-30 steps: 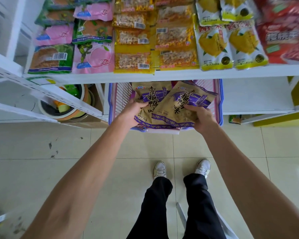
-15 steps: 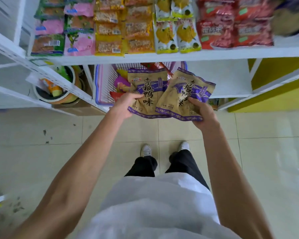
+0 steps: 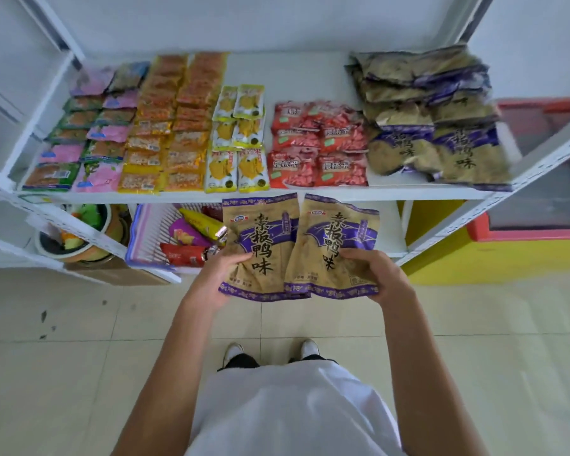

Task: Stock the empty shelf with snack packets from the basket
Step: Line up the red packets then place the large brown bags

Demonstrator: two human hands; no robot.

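Observation:
I hold two tan and purple snack packets side by side in front of the white shelf. My left hand grips the left packet by its lower left corner. My right hand grips the right packet at its lower right. Both packets hang just below the shelf's front edge, above the floor. Behind them, on the lower level, sits the purple and white basket with several packets inside. A stack of the same tan and purple packets lies at the shelf's right end.
The shelf carries rows of green and pink packets, orange packets, yellow packets and red packets. A bare strip of shelf lies behind the yellow and red rows. A round tub stands left of the basket. A red-rimmed freezer is at right.
Both hands lifted the two packets out of the basket and up to the shelf's front edge. My view rose, so the whole stocked shelf now shows.

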